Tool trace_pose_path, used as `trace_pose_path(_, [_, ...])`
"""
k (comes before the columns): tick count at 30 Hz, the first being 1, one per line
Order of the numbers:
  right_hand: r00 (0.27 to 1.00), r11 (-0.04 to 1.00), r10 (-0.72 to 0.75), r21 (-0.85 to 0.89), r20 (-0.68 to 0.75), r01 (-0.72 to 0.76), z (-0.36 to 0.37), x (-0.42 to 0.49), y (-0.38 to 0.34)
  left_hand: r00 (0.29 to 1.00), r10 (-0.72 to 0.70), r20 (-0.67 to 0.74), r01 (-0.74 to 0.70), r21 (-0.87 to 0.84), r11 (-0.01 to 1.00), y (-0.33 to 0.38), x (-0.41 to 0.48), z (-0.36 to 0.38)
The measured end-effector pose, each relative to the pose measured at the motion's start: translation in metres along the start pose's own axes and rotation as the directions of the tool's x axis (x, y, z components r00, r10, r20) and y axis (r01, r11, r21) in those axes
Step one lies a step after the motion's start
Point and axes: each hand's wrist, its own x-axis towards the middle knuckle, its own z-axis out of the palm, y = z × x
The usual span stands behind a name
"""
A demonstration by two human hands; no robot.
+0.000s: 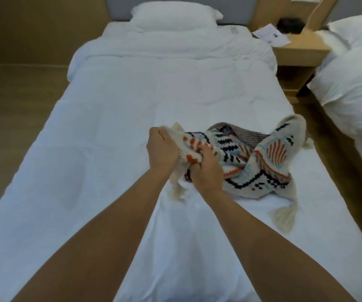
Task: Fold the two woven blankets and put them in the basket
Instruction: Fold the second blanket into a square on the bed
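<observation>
— Hands, entry one: our left hand (pixel 161 150) is clenched on the blanket's (pixel 260 162) pale corner; our right hand (pixel 206 168) grips a bunched fold just beside it.

— Blanket: crumpled on the bed (pixel 110 127), long axis running rightward.

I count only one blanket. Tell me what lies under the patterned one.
Under the patterned blanket a dark striped woven fabric peeks out at its far edge, on the white bed. The rest is covered.
</observation>
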Motion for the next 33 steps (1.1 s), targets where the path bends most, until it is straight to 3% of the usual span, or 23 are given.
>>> trace_pose_path(3, [0.993,0.997,-0.079,-0.006,-0.085,0.079,-0.015,-0.01,-0.041,0.999,0.038,0.033,-0.037,-0.032,0.999,0.007,0.006,-0.037])
trace_pose_path(6, [0.986,0.988,-0.152,-0.012,-0.074,0.152,-0.022,-0.029,-0.067,0.999,0.042,0.027,-0.041,-0.047,0.998,0.009,0.003,-0.061])
trace_pose_path(10, [0.976,0.987,-0.162,0.005,0.143,0.163,-0.003,-0.082,-0.073,1.0,0.024,0.013,-0.026,0.112,0.993,-0.026,-0.008,-0.09])
trace_pose_path(14, [0.928,0.979,-0.158,-0.067,0.338,0.191,0.034,-0.134,-0.07,0.996,-0.09,-0.01,0.089,0.333,0.939,-0.09,-0.026,-0.12])
trace_pose_path(17, [0.855,0.965,-0.112,-0.152,0.507,0.216,0.054,-0.16,-0.058,0.976,-0.202,0.079,0.138,0.492,0.86,-0.134,-0.038,-0.139])
trace_pose_path(20, [0.702,0.932,0.085,-0.305,0.707,0.195,0.065,-0.178,-0.041,0.915,-0.332,0.23,0.141,0.589,0.796,-0.166,-0.055,-0.15])
trace_pose_path(22, [0.616,0.901,0.199,-0.39,0.762,0.191,0.069,-0.187,-0.028,0.892,-0.341,0.296,0.113,0.585,0.803,-0.179,-0.069,-0.152])
trace_pose_path(23, [0.607,0.888,0.221,-0.415,0.763,0.198,0.069,-0.19,-0.024,0.888,-0.326,0.323,0.091,0.573,0.815,-0.181,-0.076,-0.151])
trace_pose_path(28, [0.669,0.909,0.166,-0.376,0.724,0.182,0.064,-0.188,-0.02,0.887,-0.237,0.396,-0.039,0.577,0.816,-0.175,-0.089,-0.146])
trace_pose_path(33, [0.747,0.94,0.068,-0.293,0.661,0.174,0.069,-0.162,-0.022,0.902,-0.193,0.387,-0.074,0.579,0.812,-0.164,-0.073,-0.137])
